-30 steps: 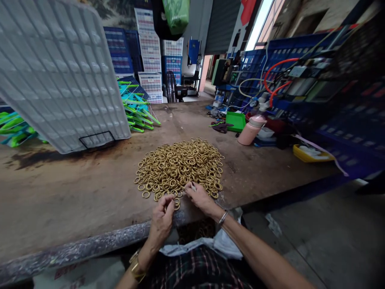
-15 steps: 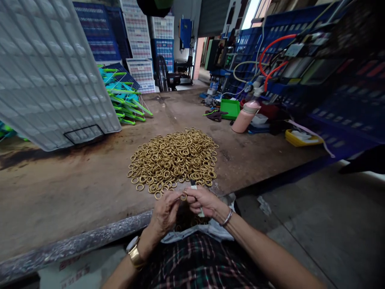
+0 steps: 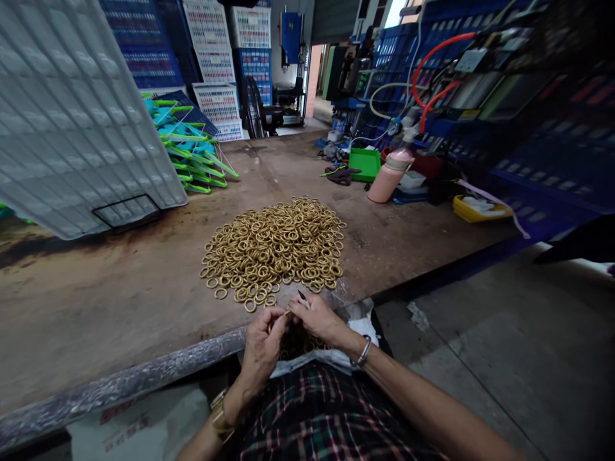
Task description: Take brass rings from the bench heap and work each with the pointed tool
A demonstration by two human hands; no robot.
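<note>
Both hands are bunched together right at the near edge of the workbench (image 3: 120, 307). The left hand (image 3: 262, 342) has its fingers curled in tight, pinching a single brass-coloured ring (image 3: 287, 314) between thumb and fingertips. The right hand (image 3: 319, 320) is closed too, gripping a small pointed tool (image 3: 303, 298) whose dark tip pokes up above the knuckles; can't tell exactly what kind of tool it is. The two hands nearly touch, with the ring sitting between them.

Just beyond the fingers is the big pile of rings (image 3: 273, 246), loose and tangled on the worn brown top. Below the hands there's a bag (image 3: 353, 320) hanging off the bench edge with what looks like more rings inside.

My guess on handling: these look rigid, light and smooth, so kinda slippery one at a time. Pinching across the rim, like the left hand does, seems the way to go, and lifting from the pile's edge where strays lie flat.

Further out: a white plastic crate (image 3: 86, 121) tipped on its side at left, green hangers (image 3: 196, 157) behind it, and a pink bottle (image 3: 390, 177) over to the right.
</note>
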